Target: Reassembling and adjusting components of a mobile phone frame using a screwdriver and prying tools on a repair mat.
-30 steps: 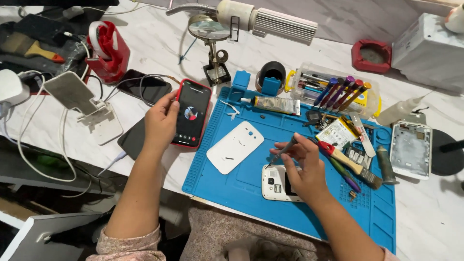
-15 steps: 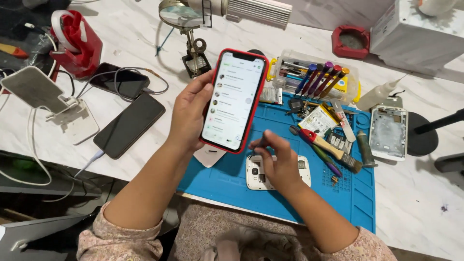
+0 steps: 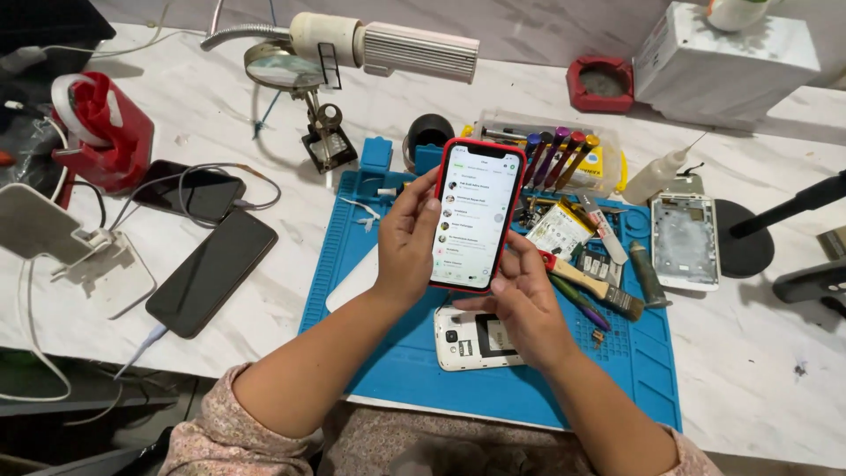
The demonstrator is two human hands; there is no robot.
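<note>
While the left hand (image 3: 407,242) holds the red phone (image 3: 477,214) up off the surface, fingers wrapped round its left edge and thumb on the near side, the right hand (image 3: 527,304) sits under the bottom edge, fingers curled and propping it, thumb just below the lit screen. Phone hangs above the blue mat (image 3: 397,370), tilted toward the face. Right below the right fingers lies an opened white phone (image 3: 476,339), back up. Just right of them: a brush (image 3: 599,289) and loose small parts. To do this well, I'd say keep the left grip firm on the case edges, scroll with the right thumb only, and don't let the phone dip onto the opened phone or sweep the parts.
</note>
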